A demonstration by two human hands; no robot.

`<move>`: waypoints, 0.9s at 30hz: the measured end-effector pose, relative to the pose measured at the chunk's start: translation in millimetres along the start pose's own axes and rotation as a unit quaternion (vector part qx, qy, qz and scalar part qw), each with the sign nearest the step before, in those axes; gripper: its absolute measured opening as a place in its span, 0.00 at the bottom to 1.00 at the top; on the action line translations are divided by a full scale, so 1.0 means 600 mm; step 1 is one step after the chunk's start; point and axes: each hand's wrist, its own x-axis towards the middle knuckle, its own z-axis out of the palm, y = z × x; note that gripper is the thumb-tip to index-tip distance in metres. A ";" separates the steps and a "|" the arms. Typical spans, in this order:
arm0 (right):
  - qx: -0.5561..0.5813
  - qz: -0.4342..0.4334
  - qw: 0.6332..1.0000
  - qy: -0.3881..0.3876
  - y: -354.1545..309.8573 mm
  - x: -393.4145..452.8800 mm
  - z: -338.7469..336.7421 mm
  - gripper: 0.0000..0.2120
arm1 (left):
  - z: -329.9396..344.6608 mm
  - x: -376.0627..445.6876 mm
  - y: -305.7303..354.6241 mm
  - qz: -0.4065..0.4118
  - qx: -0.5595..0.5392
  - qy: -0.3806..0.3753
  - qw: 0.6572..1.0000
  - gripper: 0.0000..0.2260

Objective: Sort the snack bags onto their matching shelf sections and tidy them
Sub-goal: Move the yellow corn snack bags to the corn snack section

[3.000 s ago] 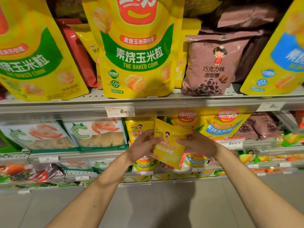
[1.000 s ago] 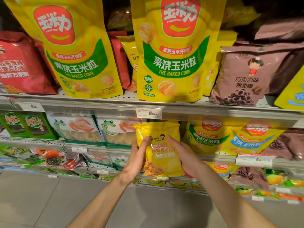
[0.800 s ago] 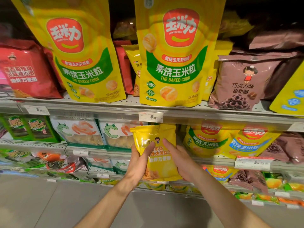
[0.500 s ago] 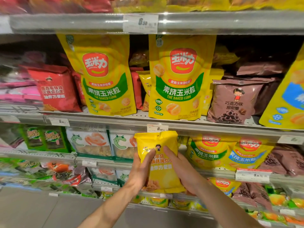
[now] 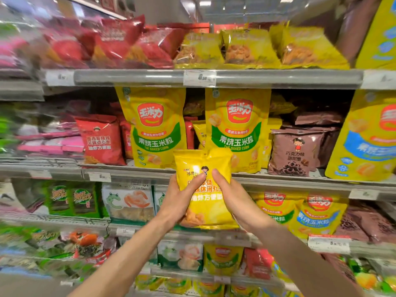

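I hold a small yellow snack bag upright in front of the shelves, its top level with the middle shelf edge. My left hand grips its left side, thumb across the front. My right hand grips its right side, thumb on the front too. On the top shelf stands a row of similar yellow bags next to red bags. Another small yellow bag is wedged between two tall baked corn bags on the middle shelf.
The middle shelf also carries a red noodle bag, brown chocolate ring bags and a blue-labelled corn bag. Below are green seaweed packs, shrimp cracker bags and smaller corn bags. The left edge is blurred.
The view has tilted up, bringing the top shelf with its red and yellow bags into sight. Both hands have lifted the yellow bag from the lower shelf level to the middle shelf edge.
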 end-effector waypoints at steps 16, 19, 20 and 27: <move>-0.114 -0.081 0.986 0.094 -0.132 0.051 0.017 0.47 | -0.018 0.084 0.099 0.064 -0.044 0.059 0.995 0.39; -0.135 -0.105 0.980 0.105 -0.143 0.048 -0.008 0.41 | -0.008 0.087 0.099 0.074 -0.039 0.054 0.995 0.38; -0.146 -0.122 0.974 0.124 -0.148 0.049 -0.022 0.39 | -0.005 0.089 0.099 0.074 -0.044 0.051 0.995 0.36; -0.252 -0.130 0.923 0.259 -0.202 0.110 -0.149 0.38 | 0.003 0.104 0.120 0.089 -0.035 0.044 0.994 0.25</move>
